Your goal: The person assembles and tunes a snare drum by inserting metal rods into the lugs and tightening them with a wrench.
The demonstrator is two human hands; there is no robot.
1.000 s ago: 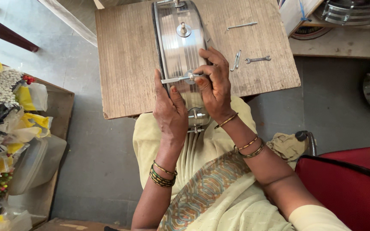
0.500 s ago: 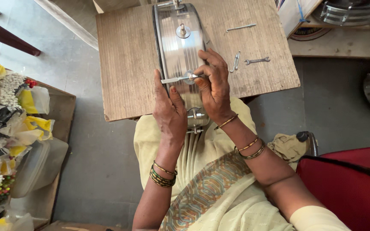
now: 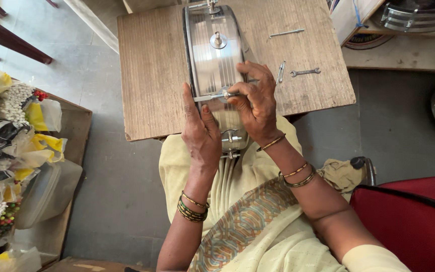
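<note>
Fingers (image 3: 237, 90) of the right hand (image 3: 258, 103) pinched a metal rod (image 3: 212, 96) against a steel drum shell (image 3: 213, 55). The shell stood on edge on a wooden board (image 3: 152, 70), braced by the left hand (image 3: 200, 131), fingers together. A spanner (image 3: 305, 72) lay nearby.

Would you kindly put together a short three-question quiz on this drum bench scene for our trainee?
1. True or false: the drum shell stands on its edge on the wooden board.
2. Which hand holds the thin metal rod against the shell? A) left hand B) right hand
3. Fill in: the small spanner lies on the board to the ___ of the shell.

Key: 1 true; 2 B; 3 right.
</note>
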